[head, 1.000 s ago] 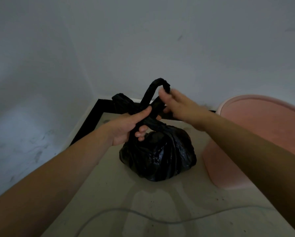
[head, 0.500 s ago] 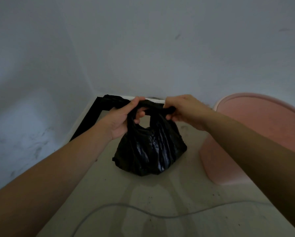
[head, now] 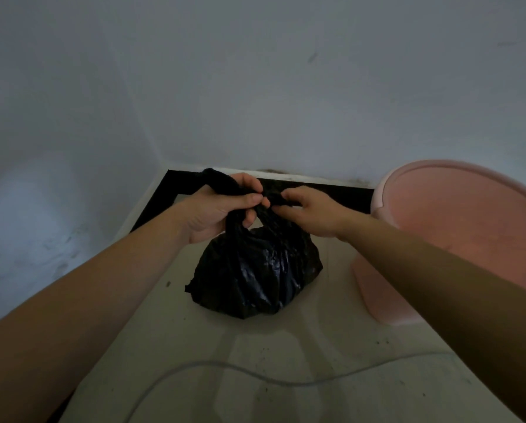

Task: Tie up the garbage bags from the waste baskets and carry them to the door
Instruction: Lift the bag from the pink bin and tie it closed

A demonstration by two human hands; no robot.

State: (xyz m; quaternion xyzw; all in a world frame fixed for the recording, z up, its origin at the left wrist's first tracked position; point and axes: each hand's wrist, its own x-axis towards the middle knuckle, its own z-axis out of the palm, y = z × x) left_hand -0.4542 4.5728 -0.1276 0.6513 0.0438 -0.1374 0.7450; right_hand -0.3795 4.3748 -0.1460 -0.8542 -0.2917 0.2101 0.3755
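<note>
While hands (head: 222, 206) knot it, bag (head: 255, 279) bulges.

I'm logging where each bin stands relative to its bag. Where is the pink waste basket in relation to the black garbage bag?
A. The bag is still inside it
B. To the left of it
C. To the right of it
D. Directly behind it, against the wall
C: the pink waste basket stands on the floor to the right of the black garbage bag, which sits outside it on the floor.
</note>
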